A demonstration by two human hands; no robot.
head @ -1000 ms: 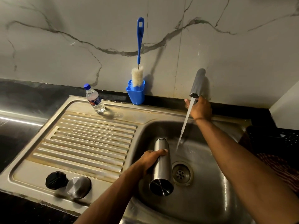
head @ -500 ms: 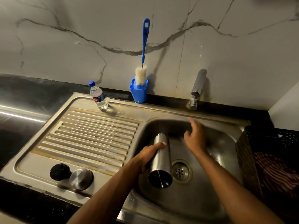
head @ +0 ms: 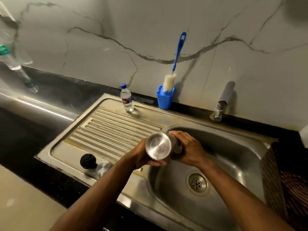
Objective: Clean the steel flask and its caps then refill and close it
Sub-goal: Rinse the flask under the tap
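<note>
Both hands grip the flask [head: 160, 145] over the sink [head: 233, 164], left hand [head: 143, 155] near its base, right hand [head: 188, 147] round the far end. It looks like a rinse; next likely needs the brush [head: 173, 70]. Two caps [head: 95, 163] wait on the drainboard.

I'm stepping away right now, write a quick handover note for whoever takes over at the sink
Left hand and right hand both grip the cylindrical steel flask, held over the stainless sink with its base toward the camera.
Round black cap and round steel cap lie side by side on the ribbed drainboard, near edge.
Wall tap is off.
Blue-handled bottle brush stands in its blue holder.
Done: cannot tell from here.
Left: finish the flask, wash caps, refill, close.
</note>
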